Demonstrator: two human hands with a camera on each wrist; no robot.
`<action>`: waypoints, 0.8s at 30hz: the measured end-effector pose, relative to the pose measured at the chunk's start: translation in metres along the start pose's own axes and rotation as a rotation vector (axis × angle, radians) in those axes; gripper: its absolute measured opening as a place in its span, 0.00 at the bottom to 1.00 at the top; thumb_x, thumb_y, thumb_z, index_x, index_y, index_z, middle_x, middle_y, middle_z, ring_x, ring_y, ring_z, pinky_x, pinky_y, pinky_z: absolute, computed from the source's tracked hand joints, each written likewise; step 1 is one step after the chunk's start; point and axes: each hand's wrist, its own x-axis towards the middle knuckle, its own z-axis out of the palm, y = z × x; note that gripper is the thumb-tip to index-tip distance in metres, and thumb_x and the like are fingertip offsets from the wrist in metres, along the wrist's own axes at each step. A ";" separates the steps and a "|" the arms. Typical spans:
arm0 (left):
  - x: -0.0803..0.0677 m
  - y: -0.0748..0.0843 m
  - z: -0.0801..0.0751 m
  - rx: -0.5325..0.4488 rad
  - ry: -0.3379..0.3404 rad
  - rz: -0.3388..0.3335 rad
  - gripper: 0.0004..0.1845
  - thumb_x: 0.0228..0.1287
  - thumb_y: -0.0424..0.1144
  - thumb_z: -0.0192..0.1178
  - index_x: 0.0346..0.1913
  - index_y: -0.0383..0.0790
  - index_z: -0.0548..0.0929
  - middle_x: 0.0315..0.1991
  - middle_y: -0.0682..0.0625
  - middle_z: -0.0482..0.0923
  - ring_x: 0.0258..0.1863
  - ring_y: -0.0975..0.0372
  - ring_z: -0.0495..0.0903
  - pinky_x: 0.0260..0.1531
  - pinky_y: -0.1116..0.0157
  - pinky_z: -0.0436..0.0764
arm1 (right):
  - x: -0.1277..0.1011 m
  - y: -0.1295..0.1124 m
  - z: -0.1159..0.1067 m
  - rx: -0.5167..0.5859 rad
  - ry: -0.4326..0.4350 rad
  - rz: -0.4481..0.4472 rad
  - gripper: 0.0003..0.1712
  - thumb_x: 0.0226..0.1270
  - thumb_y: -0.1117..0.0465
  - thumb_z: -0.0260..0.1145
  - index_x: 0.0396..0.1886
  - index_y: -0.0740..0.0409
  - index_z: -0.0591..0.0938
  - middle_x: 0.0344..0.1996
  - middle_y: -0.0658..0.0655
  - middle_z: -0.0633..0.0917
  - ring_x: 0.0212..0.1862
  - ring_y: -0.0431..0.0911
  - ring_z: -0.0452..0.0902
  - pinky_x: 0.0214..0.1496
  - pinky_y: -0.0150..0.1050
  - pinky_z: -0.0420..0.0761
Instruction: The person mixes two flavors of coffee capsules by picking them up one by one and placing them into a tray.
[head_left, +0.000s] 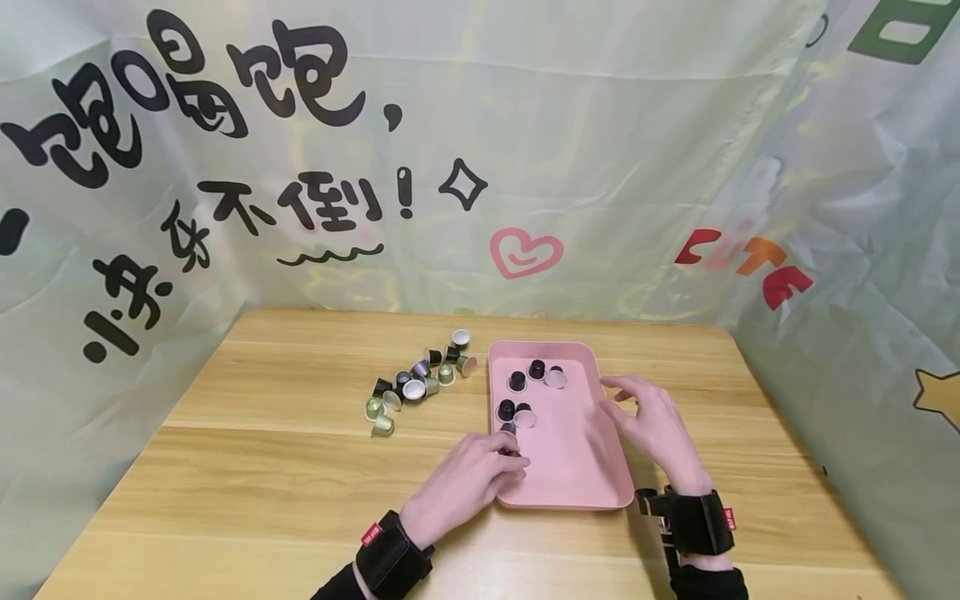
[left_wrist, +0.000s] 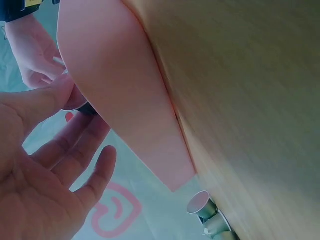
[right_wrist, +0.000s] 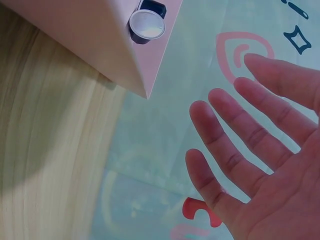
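My left hand (head_left: 467, 482) reaches over the near left rim of a pink tray (head_left: 577, 454). Between its thumb and fingers it pinches a dark coffee capsule (left_wrist: 88, 108), partly hidden by the fingers in the head view. Beyond those fingertips, several black coffee capsules (head_left: 517, 382) stand or lie along the tray's left side and far end, some showing pale lids. My right hand (head_left: 660, 427) is at the tray's right rim, its fingers extended and spread in the right wrist view (right_wrist: 255, 145), holding nothing.
Left of the tray, a loose row of coffee capsules (head_left: 414, 389) in green, black, blue and silver lies on the wooden table (head_left: 285, 467). A printed cloth (head_left: 600, 167) hangs behind the table and along its sides.
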 end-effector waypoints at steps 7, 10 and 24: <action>0.000 -0.002 0.003 0.019 0.009 0.013 0.13 0.66 0.43 0.65 0.51 0.47 0.88 0.52 0.53 0.86 0.51 0.63 0.84 0.55 0.61 0.81 | 0.001 0.000 0.001 -0.001 -0.003 0.000 0.18 0.67 0.63 0.68 0.55 0.63 0.84 0.51 0.67 0.87 0.45 0.58 0.85 0.41 0.46 0.79; 0.000 -0.003 0.003 0.009 0.006 0.008 0.16 0.65 0.44 0.65 0.54 0.46 0.87 0.53 0.52 0.86 0.52 0.62 0.84 0.55 0.60 0.82 | 0.001 0.000 0.001 -0.001 -0.008 0.005 0.18 0.68 0.62 0.68 0.55 0.62 0.84 0.51 0.67 0.87 0.45 0.58 0.85 0.41 0.46 0.79; -0.004 -0.023 -0.019 -0.086 0.018 -0.152 0.16 0.68 0.41 0.63 0.56 0.44 0.84 0.54 0.47 0.86 0.54 0.56 0.84 0.60 0.52 0.81 | 0.000 0.000 0.001 0.005 -0.018 0.018 0.18 0.69 0.62 0.67 0.56 0.62 0.84 0.52 0.67 0.86 0.46 0.58 0.84 0.42 0.45 0.78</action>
